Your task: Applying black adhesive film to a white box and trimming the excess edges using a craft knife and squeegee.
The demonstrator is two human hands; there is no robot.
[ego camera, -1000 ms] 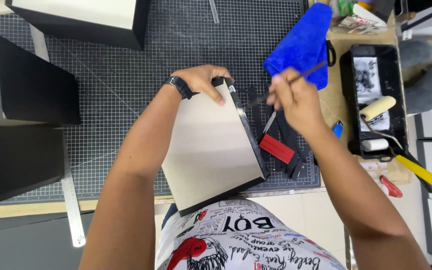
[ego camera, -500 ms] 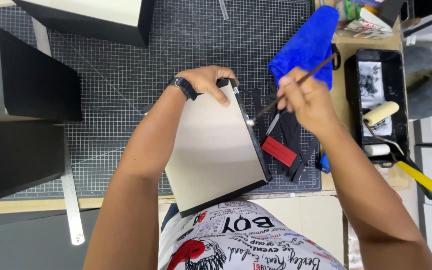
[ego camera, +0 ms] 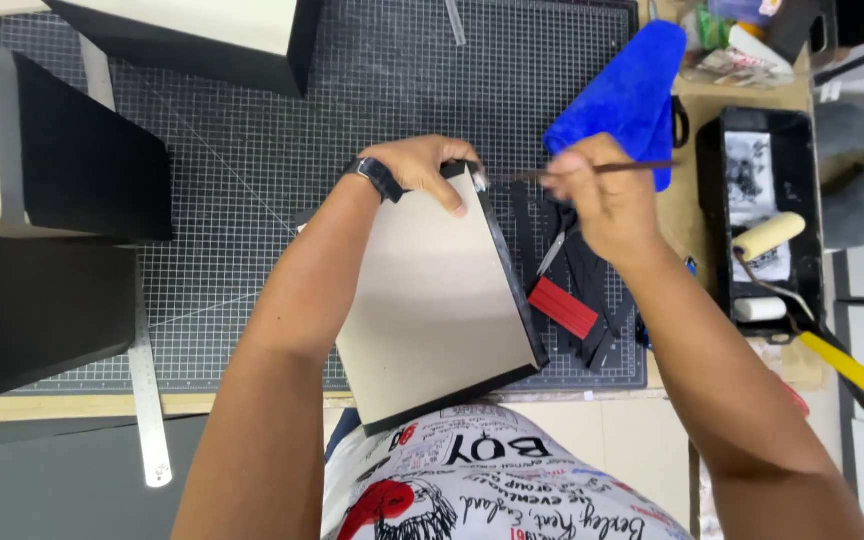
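My left hand [ego camera: 422,165], with a black band on the wrist, grips the top edge of a cream board with black-painted edges [ego camera: 432,300], held tilted above the cutting mat near my body. My right hand [ego camera: 597,195] holds a thin brush [ego camera: 642,166] lying level, its tip at the board's top right corner. A blue cloth [ego camera: 627,95] lies just behind the right hand.
A dark gridded cutting mat [ego camera: 252,170] covers the table. Black and cream boxes [ego camera: 82,150] stand at the left and top. A metal ruler [ego camera: 147,410] lies at the left front. A black paint tray [ego camera: 757,220] with a yellow-handled roller [ego camera: 772,240] sits at the right. A red-and-black object [ego camera: 567,305] lies on the mat.
My right hand has risen and turned the brush from slanted to level, bringing its tip to the board's top corner. The left hand still holds the board.
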